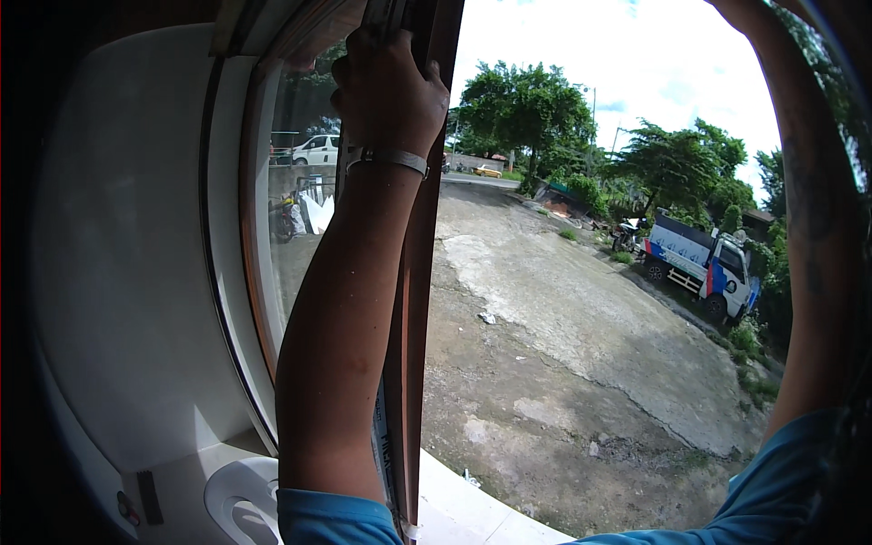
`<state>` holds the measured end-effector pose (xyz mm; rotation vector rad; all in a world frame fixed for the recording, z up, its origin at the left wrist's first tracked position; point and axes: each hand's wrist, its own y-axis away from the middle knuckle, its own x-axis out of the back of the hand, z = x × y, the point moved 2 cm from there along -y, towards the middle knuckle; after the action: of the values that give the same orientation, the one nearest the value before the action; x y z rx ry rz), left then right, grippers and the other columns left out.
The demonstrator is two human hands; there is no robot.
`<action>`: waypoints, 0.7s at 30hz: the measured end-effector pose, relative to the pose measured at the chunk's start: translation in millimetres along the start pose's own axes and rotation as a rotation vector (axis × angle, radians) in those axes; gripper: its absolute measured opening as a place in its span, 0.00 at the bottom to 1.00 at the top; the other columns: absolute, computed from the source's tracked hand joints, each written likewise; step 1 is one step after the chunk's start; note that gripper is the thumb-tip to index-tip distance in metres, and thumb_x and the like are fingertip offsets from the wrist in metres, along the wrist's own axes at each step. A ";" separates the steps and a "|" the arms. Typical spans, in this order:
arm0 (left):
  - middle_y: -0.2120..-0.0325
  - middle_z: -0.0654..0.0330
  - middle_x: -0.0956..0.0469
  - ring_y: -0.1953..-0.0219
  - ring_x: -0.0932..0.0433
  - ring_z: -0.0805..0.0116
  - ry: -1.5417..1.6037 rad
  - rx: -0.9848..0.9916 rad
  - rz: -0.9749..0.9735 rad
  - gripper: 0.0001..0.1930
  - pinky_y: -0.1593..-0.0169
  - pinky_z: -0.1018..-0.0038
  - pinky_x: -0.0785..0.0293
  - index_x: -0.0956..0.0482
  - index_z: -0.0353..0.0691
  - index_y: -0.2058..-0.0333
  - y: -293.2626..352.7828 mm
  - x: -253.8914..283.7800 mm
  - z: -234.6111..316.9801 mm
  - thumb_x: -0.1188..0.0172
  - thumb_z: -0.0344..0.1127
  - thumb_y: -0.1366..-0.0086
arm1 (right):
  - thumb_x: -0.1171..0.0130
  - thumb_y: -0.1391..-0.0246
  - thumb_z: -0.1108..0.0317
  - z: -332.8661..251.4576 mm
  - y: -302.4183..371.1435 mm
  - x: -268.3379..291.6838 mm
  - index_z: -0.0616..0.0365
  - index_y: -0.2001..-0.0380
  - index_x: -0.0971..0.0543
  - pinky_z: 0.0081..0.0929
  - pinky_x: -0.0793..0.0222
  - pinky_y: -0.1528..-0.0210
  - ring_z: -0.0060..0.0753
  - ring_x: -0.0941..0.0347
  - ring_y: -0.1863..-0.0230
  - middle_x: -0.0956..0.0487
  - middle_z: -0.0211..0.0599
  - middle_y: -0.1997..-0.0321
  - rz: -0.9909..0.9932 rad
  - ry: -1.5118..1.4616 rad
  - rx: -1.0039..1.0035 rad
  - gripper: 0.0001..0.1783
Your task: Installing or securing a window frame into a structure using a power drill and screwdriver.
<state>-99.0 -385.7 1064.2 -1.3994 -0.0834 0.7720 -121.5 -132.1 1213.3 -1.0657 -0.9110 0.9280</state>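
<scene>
My left hand (391, 86) is raised high and closed around the upright brown frame (411, 318) of a window sash. Its fingers wrap over the dark edge near the top, and a grey band (389, 161) circles the wrist. Behind this arm, glass (304, 173) fills the left part of the opening. On the far right, my right arm reaches up past the top edge. Only the base of my right hand (738, 11) shows there; its fingers, and anything they touch, are out of the picture.
A white plastic chair (238, 486) stands below left, by a pale wall (136, 254). White sill tiles (454, 504) run under the opening. Outside lie a rough concrete yard (563, 336), a parked small truck (704, 263), a motorcycle (627, 234) and trees (527, 109).
</scene>
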 end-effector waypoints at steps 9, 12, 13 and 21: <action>0.52 0.52 0.27 0.52 0.24 0.51 0.009 0.018 -0.020 0.19 0.53 0.58 0.22 0.21 0.45 0.56 -1.4 0.6 11.4 0.32 0.43 0.46 | 0.45 0.41 0.61 53.0 -29.1 22.9 0.58 0.35 0.44 0.27 0.25 0.61 0.32 0.22 0.63 0.20 0.46 0.61 0.109 0.026 -0.009 0.34; 0.52 0.52 0.27 0.52 0.24 0.51 0.014 -0.013 0.008 0.19 0.54 0.57 0.22 0.21 0.45 0.56 -5.3 -3.3 15.0 0.32 0.43 0.46 | 0.44 0.42 0.61 84.5 -52.6 34.0 0.57 0.35 0.44 0.26 0.25 0.62 0.31 0.22 0.65 0.20 0.46 0.61 0.151 0.027 -0.002 0.34; 0.52 0.52 0.27 0.52 0.24 0.51 -0.029 0.015 -0.018 0.19 0.54 0.57 0.22 0.21 0.45 0.56 -1.3 1.8 -2.7 0.32 0.43 0.46 | 0.44 0.42 0.61 52.4 -37.5 5.8 0.57 0.36 0.44 0.26 0.25 0.62 0.31 0.22 0.66 0.20 0.46 0.62 0.134 -0.020 0.023 0.34; 0.51 0.52 0.29 0.50 0.26 0.48 0.066 0.041 -0.025 0.19 0.55 0.56 0.22 0.21 0.46 0.55 -7.6 4.5 26.7 0.33 0.43 0.46 | 0.40 0.44 0.64 96.9 -45.7 22.0 0.59 0.38 0.47 0.30 0.25 0.58 0.37 0.21 0.62 0.23 0.57 0.53 -0.073 -0.234 0.292 0.37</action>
<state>-105.3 -360.4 1075.0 -1.3810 -0.0338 0.7025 -196.3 -92.6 1282.7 -0.6799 -0.9644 1.1024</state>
